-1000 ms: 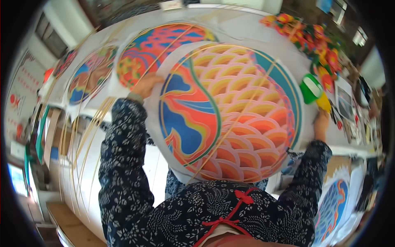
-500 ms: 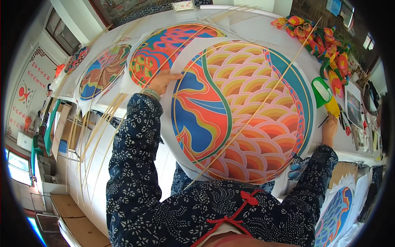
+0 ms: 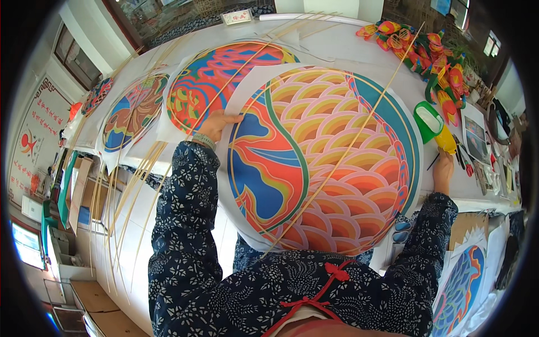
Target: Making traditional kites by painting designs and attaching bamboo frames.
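Observation:
A large round painted panel (image 3: 337, 140), with orange and yellow scales and a blue and red tail pattern, leans from the table towards my body. Along its rim runs a thin hoop, and a long bamboo strip (image 3: 348, 154) crosses it diagonally. My left hand (image 3: 216, 124) pinches the panel's white left edge, its fingers partly hidden behind. To the right, my right hand (image 3: 443, 169) is closed beside the yellow end of a green and yellow bottle-like container (image 3: 429, 122). A thin dark stick (image 3: 432, 163) shows at its fingers; what they grip is unclear.
Behind and left on the white table (image 3: 331, 48) lie more round painted panels (image 3: 196, 95). Bamboo strips (image 3: 140, 180) jut over its near left edge. Colourful bird-like ornaments (image 3: 443, 73) are heaped at the far right, with scissors (image 3: 469, 167) nearer. Another painted panel (image 3: 460, 289) stands at lower right.
The whole view has shifted slightly, so the scene sits a little farther left. Both hands keep their places against the panel and the container.

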Available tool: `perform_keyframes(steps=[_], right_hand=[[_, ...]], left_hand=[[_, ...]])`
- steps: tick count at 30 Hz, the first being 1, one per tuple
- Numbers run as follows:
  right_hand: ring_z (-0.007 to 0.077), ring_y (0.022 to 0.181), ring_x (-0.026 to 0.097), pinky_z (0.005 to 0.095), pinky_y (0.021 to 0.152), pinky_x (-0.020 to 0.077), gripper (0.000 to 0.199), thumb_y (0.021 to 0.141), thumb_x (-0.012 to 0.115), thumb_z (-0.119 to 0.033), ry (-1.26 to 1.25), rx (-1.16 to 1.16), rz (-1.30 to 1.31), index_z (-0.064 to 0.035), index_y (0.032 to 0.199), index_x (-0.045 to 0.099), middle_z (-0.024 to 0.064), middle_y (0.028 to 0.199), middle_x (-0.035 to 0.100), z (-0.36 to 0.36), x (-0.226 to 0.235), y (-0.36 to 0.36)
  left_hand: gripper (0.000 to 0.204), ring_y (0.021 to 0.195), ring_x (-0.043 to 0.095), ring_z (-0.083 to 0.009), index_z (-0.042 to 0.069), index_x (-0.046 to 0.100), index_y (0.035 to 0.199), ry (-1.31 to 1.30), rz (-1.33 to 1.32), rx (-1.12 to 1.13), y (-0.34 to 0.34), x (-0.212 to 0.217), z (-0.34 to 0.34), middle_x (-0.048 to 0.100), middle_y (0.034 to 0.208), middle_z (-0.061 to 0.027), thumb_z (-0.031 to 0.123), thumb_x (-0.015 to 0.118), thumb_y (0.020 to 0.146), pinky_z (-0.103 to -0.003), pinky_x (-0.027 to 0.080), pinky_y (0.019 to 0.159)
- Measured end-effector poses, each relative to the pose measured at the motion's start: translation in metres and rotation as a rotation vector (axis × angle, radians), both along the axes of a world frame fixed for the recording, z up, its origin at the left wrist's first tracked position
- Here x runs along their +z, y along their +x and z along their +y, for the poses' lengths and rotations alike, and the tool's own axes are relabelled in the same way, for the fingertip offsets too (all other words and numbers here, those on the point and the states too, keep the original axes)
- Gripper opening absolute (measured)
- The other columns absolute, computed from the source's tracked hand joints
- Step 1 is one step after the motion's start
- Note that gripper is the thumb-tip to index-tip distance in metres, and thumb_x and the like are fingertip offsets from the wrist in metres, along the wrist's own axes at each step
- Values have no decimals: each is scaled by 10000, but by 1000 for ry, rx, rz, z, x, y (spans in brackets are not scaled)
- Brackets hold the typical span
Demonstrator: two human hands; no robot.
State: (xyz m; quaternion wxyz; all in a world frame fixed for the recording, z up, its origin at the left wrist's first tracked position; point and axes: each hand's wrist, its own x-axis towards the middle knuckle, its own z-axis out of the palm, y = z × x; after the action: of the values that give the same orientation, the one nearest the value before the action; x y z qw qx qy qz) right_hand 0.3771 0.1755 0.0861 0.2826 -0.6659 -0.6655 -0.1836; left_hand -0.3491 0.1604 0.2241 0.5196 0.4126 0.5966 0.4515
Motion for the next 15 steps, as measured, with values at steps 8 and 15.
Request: perform_keyframes(steps=[8, 15], right_hand=[[381, 1042, 600, 431, 915, 473, 398, 815, 480, 76, -16, -49, 46, -19, 1161, 653, 209, 1079, 662, 1, 10, -9], [384, 1035, 598, 435, 908, 475, 409, 814, 473, 77, -1, -45, 35, -33, 1163, 656, 210, 1076, 661, -1, 11, -15]], left_hand=[[504, 968, 647, -240, -77, 551, 1177, -58, -75, 19, 5, -8, 0, 657, 1077, -141, 16, 785, 741, -340, 533, 846], [420, 934, 664, -224, -81, 599, 1136, 21, -24, 39, 4, -15, -5, 672, 1062, -138, 21, 763, 762, -316, 532, 840]])
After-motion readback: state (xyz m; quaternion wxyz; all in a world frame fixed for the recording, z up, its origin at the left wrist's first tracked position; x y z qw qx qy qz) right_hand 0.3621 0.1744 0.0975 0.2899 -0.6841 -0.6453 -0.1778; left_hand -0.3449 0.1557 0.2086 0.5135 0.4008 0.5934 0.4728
